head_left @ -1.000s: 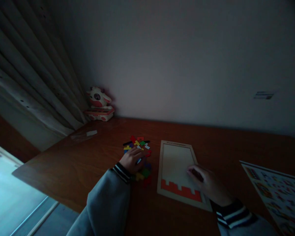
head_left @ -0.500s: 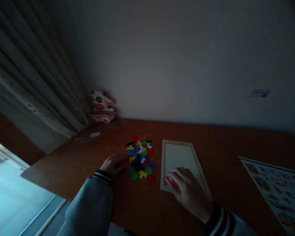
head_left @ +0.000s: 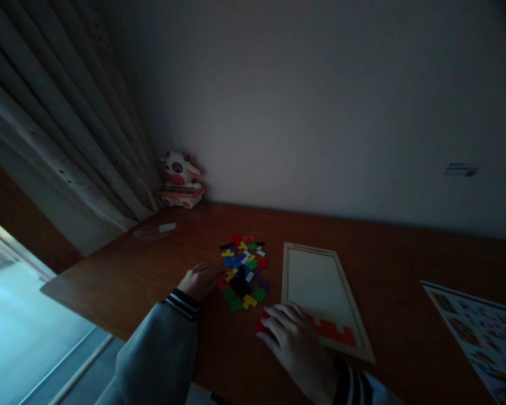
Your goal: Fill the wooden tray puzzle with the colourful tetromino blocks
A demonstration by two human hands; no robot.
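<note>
Head: right hand (head_left: 294, 344) on red piece (head_left: 260, 324)

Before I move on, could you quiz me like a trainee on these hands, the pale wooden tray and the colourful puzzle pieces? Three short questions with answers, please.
1. Multiple choice: what colour is the small flat puzzle piece at the fingertips of the bare right hand? a) green b) red c) white
2. True or false: the white-and-red cow-shaped toy stands to the right of the pale wooden rectangular tray.
3. Open: what lies inside the tray, along its near end?

Key:
1. b
2. False; the toy is to the left of the tray, beside the curtain.
3. A notched red row of puzzle pieces.
</note>
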